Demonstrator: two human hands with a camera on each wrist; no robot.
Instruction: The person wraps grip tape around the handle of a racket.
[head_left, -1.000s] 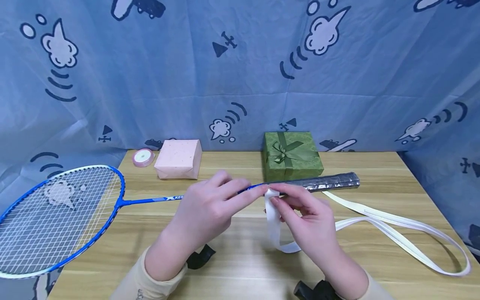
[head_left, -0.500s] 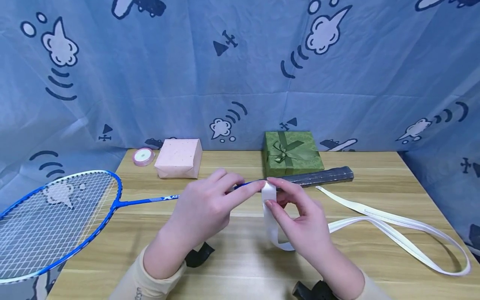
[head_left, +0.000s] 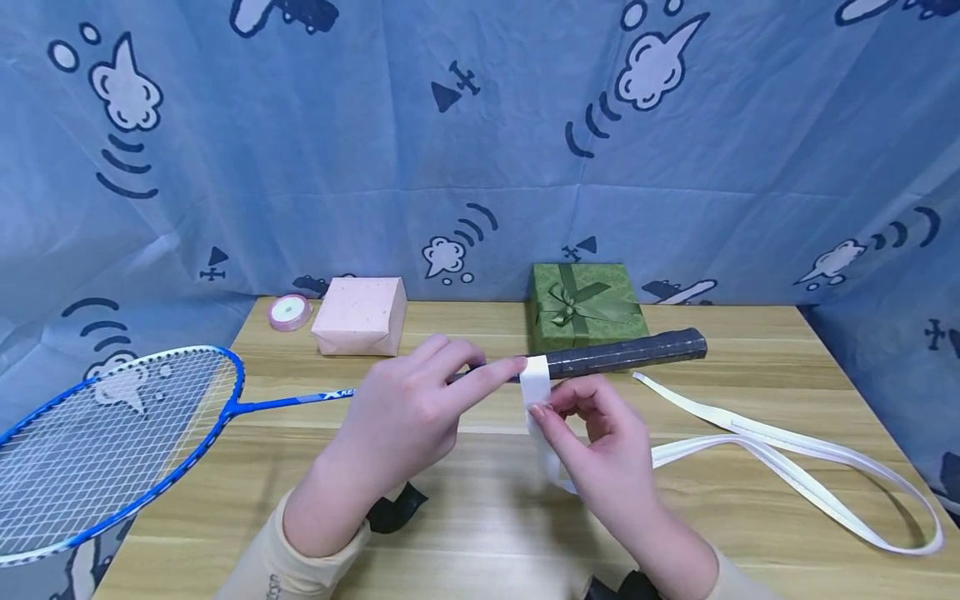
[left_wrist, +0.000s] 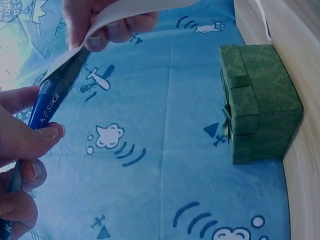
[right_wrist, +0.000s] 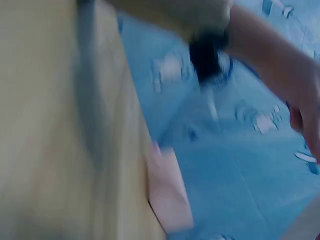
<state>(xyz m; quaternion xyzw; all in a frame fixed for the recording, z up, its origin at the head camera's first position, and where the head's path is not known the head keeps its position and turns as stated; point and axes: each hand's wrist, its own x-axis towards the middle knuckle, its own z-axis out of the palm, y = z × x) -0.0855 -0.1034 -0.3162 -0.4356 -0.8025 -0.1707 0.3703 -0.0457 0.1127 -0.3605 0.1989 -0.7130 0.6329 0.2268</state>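
The right hand [head_left: 603,433] pinches the single white grip tape [head_left: 535,385]; its index finger has just left the black handle [head_left: 626,353], so the left hand [head_left: 408,400], gripping the one badminton racket [head_left: 296,400] above the counter [head_left: 480,567], seemingly anchors the tape end alone. Beyond: one pink box [head_left: 356,318], one ribbon spool [head_left: 289,312], one green gift box [head_left: 588,317].

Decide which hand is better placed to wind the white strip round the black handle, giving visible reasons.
Probably the right hand: it pinches the white strip near the black handle, while the left hand is busy holding the blue shaft.
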